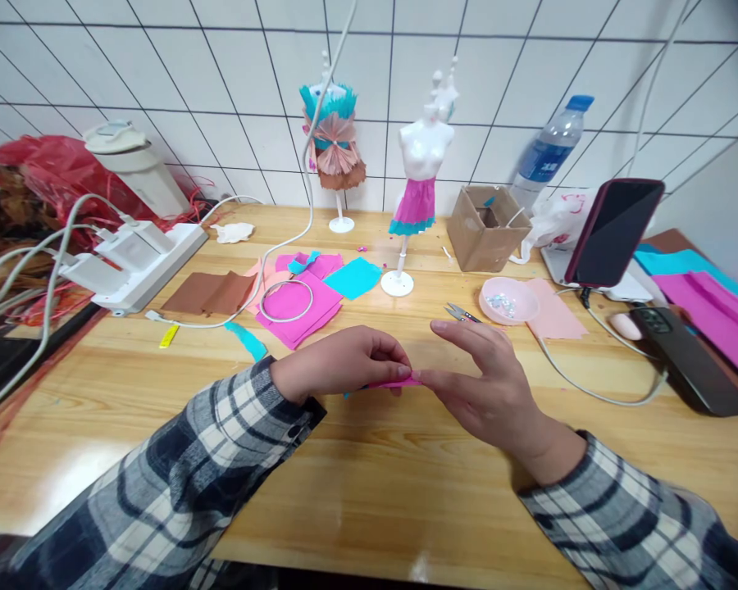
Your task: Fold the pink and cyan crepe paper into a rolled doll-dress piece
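Observation:
Near the middle of the wooden table, my left hand point(357, 360) pinches a narrow folded pink paper strip point(397, 382), with a bit of blue showing under it. My right hand point(492, 381) has its fingers spread, and a fingertip touches the strip's right end. Beyond my hands stands a white mannequin point(426, 143) in a pink skirt with a blue hem point(414, 205). Pink paper sheets point(301, 311) and a blue sheet point(353, 278) lie to its left. Small scissors point(462, 313) lie just beyond my right hand.
A second dressed mannequin point(338, 139), a cardboard box point(489, 233) and a bottle point(553, 147) stand at the back. A power strip point(153, 266) and cables are on the left. At right are a pink dish point(508, 301), an upright phone point(618, 233) and a dark phone point(692, 360).

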Demonstrator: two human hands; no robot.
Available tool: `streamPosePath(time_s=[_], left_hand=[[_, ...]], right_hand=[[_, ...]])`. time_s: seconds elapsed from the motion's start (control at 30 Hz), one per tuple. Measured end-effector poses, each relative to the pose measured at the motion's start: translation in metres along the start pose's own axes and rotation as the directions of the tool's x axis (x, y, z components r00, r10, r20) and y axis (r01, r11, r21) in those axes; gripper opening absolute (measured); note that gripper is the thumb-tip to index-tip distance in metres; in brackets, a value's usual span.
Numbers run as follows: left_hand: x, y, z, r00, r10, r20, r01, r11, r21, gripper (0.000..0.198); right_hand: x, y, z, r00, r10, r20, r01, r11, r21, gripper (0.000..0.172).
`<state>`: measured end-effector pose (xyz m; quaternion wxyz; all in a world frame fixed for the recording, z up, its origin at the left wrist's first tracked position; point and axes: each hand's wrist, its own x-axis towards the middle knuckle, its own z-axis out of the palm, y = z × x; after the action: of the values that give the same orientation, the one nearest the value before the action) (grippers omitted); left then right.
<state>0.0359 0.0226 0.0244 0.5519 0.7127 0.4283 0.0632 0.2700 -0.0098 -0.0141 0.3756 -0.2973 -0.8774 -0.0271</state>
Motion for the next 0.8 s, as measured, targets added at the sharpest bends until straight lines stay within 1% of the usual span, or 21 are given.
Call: streamPosePath(time_s=[0.2,0.37,0.6,0.7,0.8], left_hand=[[0.0003,-0.0039,0.0000,1.000,0.005,0.011,-0.004,0.991,-0.134,0.027],[0.0019,-0.0070,-0.0001,0.999,-0.040,-0.025,0.035,0.985,-0.171,0.031],[0.0006,-0.0054,0.0021,0.997,-0.036,-0.075,0.015,0.966,-0.258,0.026],[0.0008,-0.0037,0.0039,0.994,-0.041,-0.098,0.009,0.953,-0.303,0.024],[0.0028,-0.0031,0.0056,0.993,-0.042,-0.109,0.002,0.939,-0.343,0.020]], right_hand=[[0.0015,-0.0022,-0.0010,1.000,-0.007,-0.030,0.006,1.000,-0.025,0.027],[0.0010,-0.0041,-0.0006,0.999,-0.010,-0.046,0.010,1.000,0.000,0.031],[0.0013,-0.0043,-0.0006,0.999,-0.020,-0.032,0.022,0.999,0.047,0.041],[0.0023,-0.0047,-0.0019,1.000,-0.020,-0.020,0.021,0.998,0.062,0.041],[0.0022,-0.0049,-0.0017,1.000,0.018,-0.015,-0.016,0.995,0.103,0.038]])
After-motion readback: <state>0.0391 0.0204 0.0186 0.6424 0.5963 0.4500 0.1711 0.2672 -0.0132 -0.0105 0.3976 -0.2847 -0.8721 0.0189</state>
